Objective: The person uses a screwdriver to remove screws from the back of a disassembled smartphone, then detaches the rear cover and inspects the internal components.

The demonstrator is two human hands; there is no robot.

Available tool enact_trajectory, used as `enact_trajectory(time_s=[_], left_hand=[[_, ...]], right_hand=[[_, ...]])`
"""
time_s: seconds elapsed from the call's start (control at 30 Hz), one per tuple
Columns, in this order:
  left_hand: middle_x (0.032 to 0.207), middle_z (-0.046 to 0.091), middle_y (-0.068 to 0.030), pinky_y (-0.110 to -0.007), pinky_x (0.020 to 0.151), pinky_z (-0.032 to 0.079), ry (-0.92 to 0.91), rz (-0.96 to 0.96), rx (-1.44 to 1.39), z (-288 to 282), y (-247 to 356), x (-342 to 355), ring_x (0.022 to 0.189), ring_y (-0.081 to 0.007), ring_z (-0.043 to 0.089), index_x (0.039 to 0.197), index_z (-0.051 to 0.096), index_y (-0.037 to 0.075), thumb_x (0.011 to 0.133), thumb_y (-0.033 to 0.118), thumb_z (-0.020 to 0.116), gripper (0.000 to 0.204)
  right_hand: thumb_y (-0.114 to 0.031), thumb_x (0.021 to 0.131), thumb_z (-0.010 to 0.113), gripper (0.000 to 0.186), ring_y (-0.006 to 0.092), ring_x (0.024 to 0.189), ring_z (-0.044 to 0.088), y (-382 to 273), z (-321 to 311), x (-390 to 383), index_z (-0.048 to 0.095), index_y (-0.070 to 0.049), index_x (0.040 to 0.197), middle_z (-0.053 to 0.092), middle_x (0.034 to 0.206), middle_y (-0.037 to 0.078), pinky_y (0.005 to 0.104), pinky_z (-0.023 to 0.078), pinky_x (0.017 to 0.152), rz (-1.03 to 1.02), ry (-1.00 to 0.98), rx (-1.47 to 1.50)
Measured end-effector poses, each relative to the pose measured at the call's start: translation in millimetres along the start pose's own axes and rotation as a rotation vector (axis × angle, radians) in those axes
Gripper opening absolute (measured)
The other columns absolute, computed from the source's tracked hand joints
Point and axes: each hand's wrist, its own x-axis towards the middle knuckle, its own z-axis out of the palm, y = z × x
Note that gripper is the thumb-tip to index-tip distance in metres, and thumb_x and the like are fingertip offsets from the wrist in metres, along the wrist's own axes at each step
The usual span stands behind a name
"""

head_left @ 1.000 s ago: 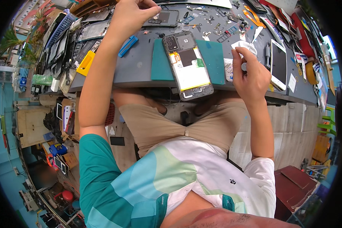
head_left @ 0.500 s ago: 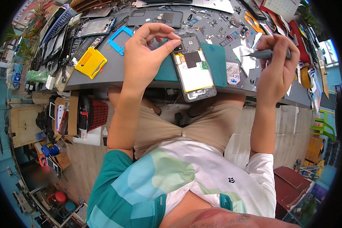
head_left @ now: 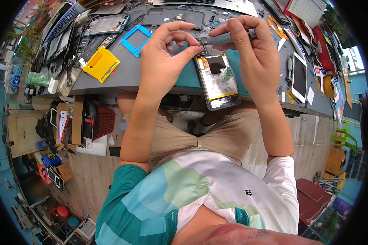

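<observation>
An opened phone (head_left: 218, 79) lies tilted across the teal mat (head_left: 187, 78), its lower end sticking out past the bench's front edge. Its battery, orange flex cable and dark inner frame are exposed. My left hand (head_left: 163, 61) pinches thumb and forefinger at the phone's upper left corner, by the square camera part (head_left: 202, 48). In my right hand (head_left: 257, 57) is a grey screwdriver (head_left: 224, 39), held nearly level with its tip pointing left to that same corner. Fingers hide the exact spot where the tip ends.
A yellow holder (head_left: 100, 65) and a blue frame (head_left: 135, 40) lie left of the mat. A white phone (head_left: 299, 77) rests at the right. Small loose parts and a back cover (head_left: 159, 16) are scattered behind my hands. A red basket (head_left: 104, 122) stands below the bench.
My right hand has brought the screwdriver leftward to the phone's upper corner, beside my left fingertips. My left hand and the phone have shifted slightly right. The white phone at the right now shows.
</observation>
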Motion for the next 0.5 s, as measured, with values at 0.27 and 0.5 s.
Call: enact_trajectory(time_s=[0.27, 0.5], left_hand=[[0.099, 0.079, -0.0004, -0.023, 0.083, 0.044, 0.011, -0.017, -0.010, -0.6, 0.9, -0.1, 0.090, -0.0043, 0.059, 0.133, 0.069, 0.005, 0.086, 0.001, 0.090, 0.052], [0.099, 0.079, -0.0004, -0.023, 0.084, 0.044, -0.003, -0.005, 0.000, -0.4, -1.1, 0.0, 0.089, -0.0046, 0.058, 0.134, 0.069, 0.005, 0.086, 0.000, 0.089, 0.053]], right_hand=[[-0.019, 0.116, 0.057, 0.021, 0.0160, 0.093, 0.077, 4.1, 2.1, 0.7, 0.059, 0.002, 0.121, 0.079, 0.106, 0.015, 0.0288, 0.065, 0.081, -0.095, 0.001, -0.140], [-0.017, 0.115, 0.059, 0.021, 0.0157, 0.093, 0.078, 1.1, 2.9, 0.9, 0.060, 0.003, 0.120, 0.079, 0.105, 0.014, 0.0293, 0.066, 0.081, -0.096, -0.001, -0.164]])
